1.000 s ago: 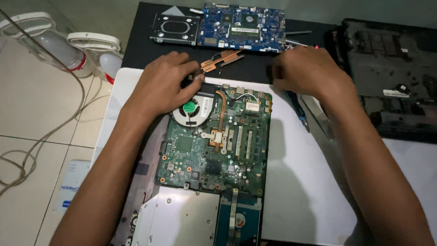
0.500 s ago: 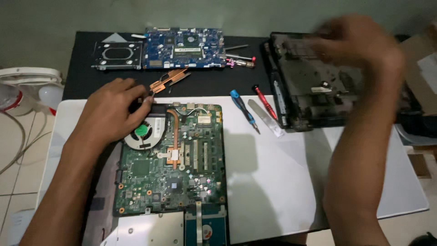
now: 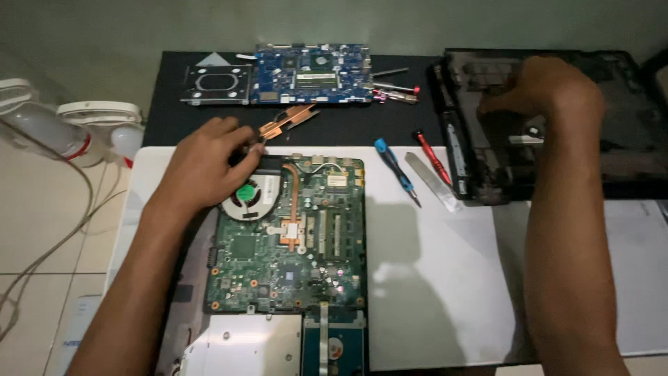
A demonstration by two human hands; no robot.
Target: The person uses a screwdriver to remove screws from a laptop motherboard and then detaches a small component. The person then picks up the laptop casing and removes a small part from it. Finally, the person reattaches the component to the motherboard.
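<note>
1. Head view looks down on an opened laptop, its green motherboard (image 3: pixel 289 233) lying on a white mat (image 3: pixel 431 278) on the desk, long axis running near to far.
2. Left hand (image 3: pixel 205 167) rests at the board's far-left corner, fingertips pinched together at the cooling fan (image 3: pixel 245 195); whether they grasp anything I cannot tell.
3. Right hand (image 3: pixel 539 87) is well away to the right, curled inside the black laptop casing (image 3: pixel 626 150); its grip is hidden.
4. Blue screwdriver (image 3: pixel 395 169) and red screwdriver (image 3: pixel 431 157) lie between board and casing, nearer the right hand.
</note>
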